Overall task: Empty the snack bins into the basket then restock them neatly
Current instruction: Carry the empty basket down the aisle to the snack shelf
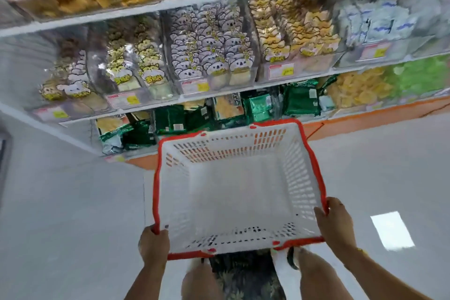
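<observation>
Basket [243, 151], empty, gripped by its near red rim in left hand [154, 242] and right hand [334, 223], best held level and brought close under far snack bins [211, 51].

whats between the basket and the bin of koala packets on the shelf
In the head view, a row of green packets lies between the far rim of the basket and the koala packet bin above.

Wearing yellow band [360, 250] round right wrist, at 4 o'clock; dark leaf-patterned garment [243, 277] between knees, at 6 o'clock.
</observation>
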